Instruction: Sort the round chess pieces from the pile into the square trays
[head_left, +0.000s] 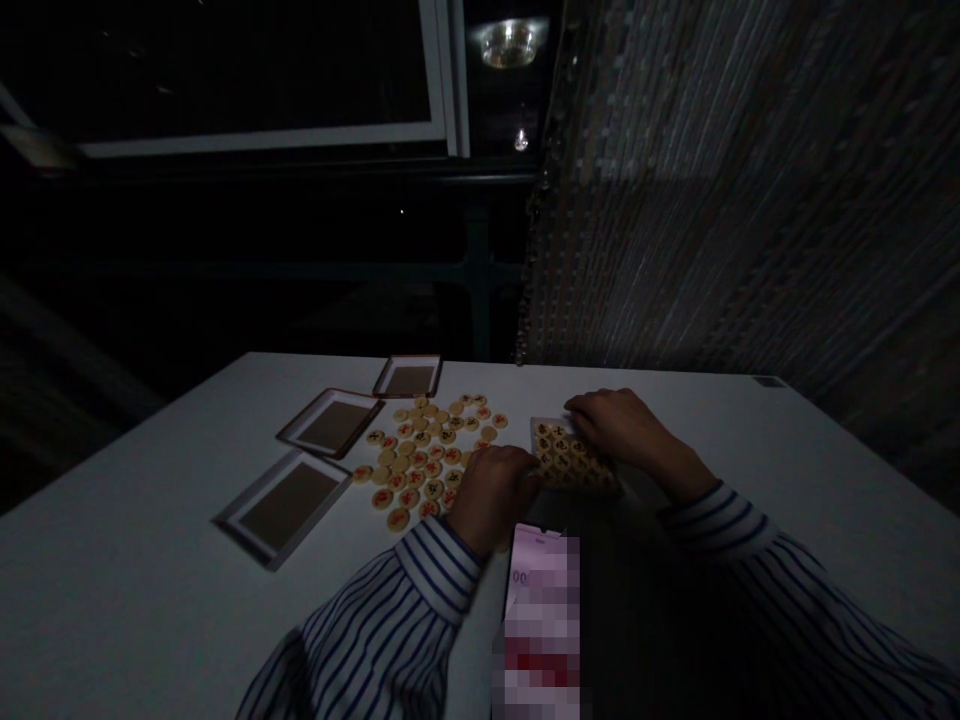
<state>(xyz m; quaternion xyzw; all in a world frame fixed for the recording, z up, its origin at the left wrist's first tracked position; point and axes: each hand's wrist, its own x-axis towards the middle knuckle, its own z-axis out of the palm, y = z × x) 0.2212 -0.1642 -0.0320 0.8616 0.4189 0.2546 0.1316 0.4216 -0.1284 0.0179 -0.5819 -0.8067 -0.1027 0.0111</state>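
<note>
A shallow box (592, 480) stands on the white table, holding round Chinese chess pieces (559, 460) laid in rows, their dark characters facing up. My left hand (491, 495) is at the box's left edge, its fingers curled together; whatever is between the fingertips is hidden. My right hand (619, 425) lies over the box's far right side with the fingers bent round its edge. To the left of the box, many loose Chinese chess pieces (416, 463) are spread in a heap, with red or black characters or plain faces up.
Three shallow box parts (283, 505) (330, 421) (408, 376) lie left of and behind the loose pieces. A lit phone (536, 590) is close in front of my hands. Behind the table (135, 530) are a bead curtain (675, 180) and a dark window (225, 70). The light is dim.
</note>
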